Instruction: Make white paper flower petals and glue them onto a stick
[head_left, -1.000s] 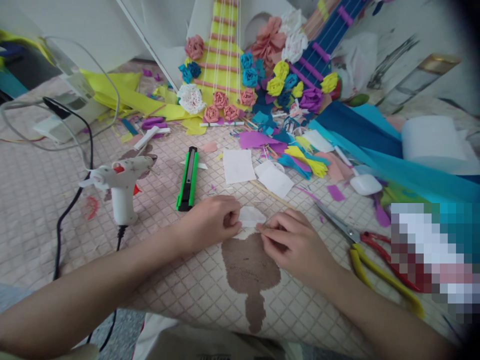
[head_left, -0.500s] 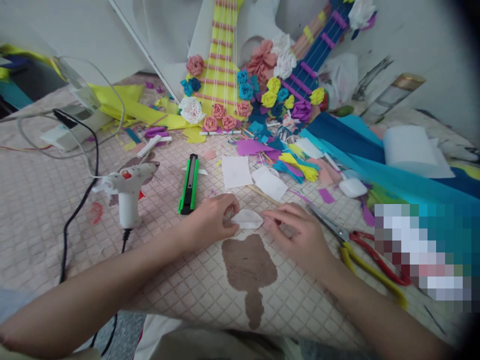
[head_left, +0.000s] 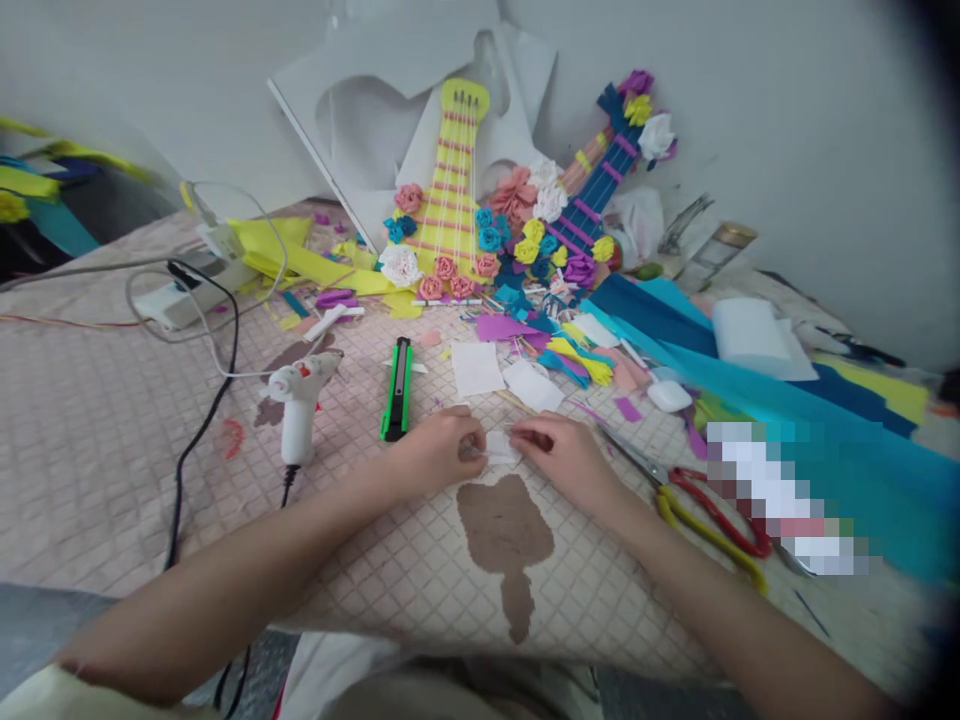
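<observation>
A small piece of white paper (head_left: 501,448) is stretched between my two hands, just above the quilted cloth. My left hand (head_left: 450,447) pinches its left end between thumb and fingers. At the opposite end, my right hand (head_left: 559,450) has its fingertips closed on the paper. Behind the hands lie more white paper pieces (head_left: 478,368) and a thin wooden stick (head_left: 516,402). Left of them is a green and black utility knife (head_left: 397,388). The scissors (head_left: 675,490), with red and yellow handles, rest to the right of my right hand.
A white glue gun (head_left: 300,405) with a black cord stands at the left, near a power strip (head_left: 191,292). Paper-flower guitars (head_left: 452,190) lean at the back among colored scraps. Blue paper sheets (head_left: 675,350) and a white roll (head_left: 750,335) lie right.
The camera view has tilted up, showing more of the guitars. My right hand has come closer to the left, its fingers now closed on the paper, which looks narrower.
</observation>
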